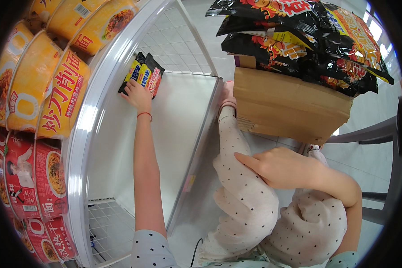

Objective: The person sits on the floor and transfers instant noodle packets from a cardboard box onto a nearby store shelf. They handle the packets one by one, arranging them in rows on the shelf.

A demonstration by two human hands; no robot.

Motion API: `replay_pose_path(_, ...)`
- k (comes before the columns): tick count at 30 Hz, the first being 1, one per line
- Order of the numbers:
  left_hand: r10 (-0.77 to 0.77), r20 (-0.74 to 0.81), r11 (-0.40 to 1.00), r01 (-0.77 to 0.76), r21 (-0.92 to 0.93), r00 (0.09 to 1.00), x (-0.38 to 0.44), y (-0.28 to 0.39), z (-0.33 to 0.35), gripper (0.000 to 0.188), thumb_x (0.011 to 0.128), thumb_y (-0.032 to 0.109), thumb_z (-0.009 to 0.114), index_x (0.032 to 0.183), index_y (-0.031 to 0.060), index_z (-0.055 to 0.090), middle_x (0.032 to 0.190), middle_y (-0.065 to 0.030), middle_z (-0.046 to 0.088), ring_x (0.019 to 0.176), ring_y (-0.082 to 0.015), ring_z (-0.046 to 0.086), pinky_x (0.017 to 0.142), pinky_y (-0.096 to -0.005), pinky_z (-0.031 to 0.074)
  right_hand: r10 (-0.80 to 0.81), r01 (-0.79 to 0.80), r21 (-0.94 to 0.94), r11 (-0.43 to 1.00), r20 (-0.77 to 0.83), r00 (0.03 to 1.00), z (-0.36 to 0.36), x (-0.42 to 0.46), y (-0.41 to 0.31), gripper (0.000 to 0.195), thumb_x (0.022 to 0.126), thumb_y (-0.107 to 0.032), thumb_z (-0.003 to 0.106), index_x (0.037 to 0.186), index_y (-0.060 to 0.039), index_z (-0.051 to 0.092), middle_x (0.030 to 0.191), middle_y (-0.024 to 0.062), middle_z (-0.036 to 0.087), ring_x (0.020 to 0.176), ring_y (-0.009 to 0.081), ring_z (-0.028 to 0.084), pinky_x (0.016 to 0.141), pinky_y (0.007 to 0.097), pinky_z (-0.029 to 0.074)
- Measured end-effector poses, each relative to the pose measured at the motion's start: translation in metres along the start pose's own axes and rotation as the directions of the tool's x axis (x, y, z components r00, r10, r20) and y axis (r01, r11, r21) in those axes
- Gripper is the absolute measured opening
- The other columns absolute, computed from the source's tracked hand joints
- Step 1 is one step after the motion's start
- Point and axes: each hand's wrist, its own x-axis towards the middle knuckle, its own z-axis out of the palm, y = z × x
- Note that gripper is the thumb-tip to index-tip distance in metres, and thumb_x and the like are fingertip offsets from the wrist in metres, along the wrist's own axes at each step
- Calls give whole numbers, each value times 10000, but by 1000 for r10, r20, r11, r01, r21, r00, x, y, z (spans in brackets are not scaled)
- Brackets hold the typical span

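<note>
My left hand (138,94) reaches far into a white shelf (174,110) and lies on a few black noodle packets (143,74) with yellow and red print, standing close together at the shelf's far left corner. Its fingers touch the front of the packets; whether they grip one cannot be told. My right hand (278,167) rests over my knee in dotted trousers, index finger pointing out, the other fingers curled, holding nothing. Beyond it, a cardboard box (291,104) bears a heap of similar glossy black packets (281,47).
Yellow noodle bowls (63,93) and red noodle bowls (53,177) fill the upper shelf at the left, behind a clear edge strip (83,134). White wire mesh panels (174,40) close the lower shelf's ends. A grey chair frame (372,130) stands at the right.
</note>
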Motion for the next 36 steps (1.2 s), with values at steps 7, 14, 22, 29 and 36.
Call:
replay_pose_path(7, 127, 307, 944, -20, -328, 943, 19, -2, -8, 412, 807, 367, 712, 1057, 64, 589, 1002, -136, 665, 940, -312, 657, 800, -471, 518, -4, 4, 10, 1000, -22, 1000, 1, -3, 0, 298, 757, 13, 583, 1041, 70, 512, 627, 174, 598, 589, 368, 617, 493, 451, 466)
replay_pose_path(14, 102, 113, 740, 1, -672, 988, -31, -38, -54, 454, 863, 334, 660, 1165, 6, 574, 988, -196, 685, 907, -382, 655, 784, -452, 508, -1, 5, 23, 1000, -157, 988, -8, 5, 0, 157, 753, -16, 627, 896, 41, 600, 729, 174, 631, 687, 360, 637, 575, 437, 499)
replay_pose_path(22, 155, 205, 204, 171, -964, 967, -131, -64, -203, 310, 886, 97, 672, 1137, -48, 560, 967, -103, 664, 866, -130, 619, 794, -275, 497, 211, -13, 422, 907, -428, 879, -3, 18, 8, 392, 801, -241, 745, 1026, 53, 617, 942, 196, 668, 907, 300, 666, 748, 375, 537)
replay_pose_path(29, 123, 117, -172, 137, -976, 986, -174, -52, -267, 320, 865, -4, 646, 1157, -40, 521, 992, -46, 615, 886, -88, 582, 806, -235, 479, 118, 202, 489, 849, -548, 828, 3, 24, 2, 760, 805, -366, 763, 1344, 38, 412, 1226, 161, 595, 1037, 266, 626, 850, 380, 525)
replay_pose_path(36, 294, 163, -510, 299, -807, 942, -169, -13, -306, 284, 913, 32, 603, 1179, -25, 522, 1058, -44, 617, 930, -77, 569, 850, -240, 467, 295, 290, 746, 599, -542, 787, -39, -13, -28, 384, 896, -148, 692, 1196, -1, 501, 1068, 52, 651, 952, 95, 610, 808, 246, 506)
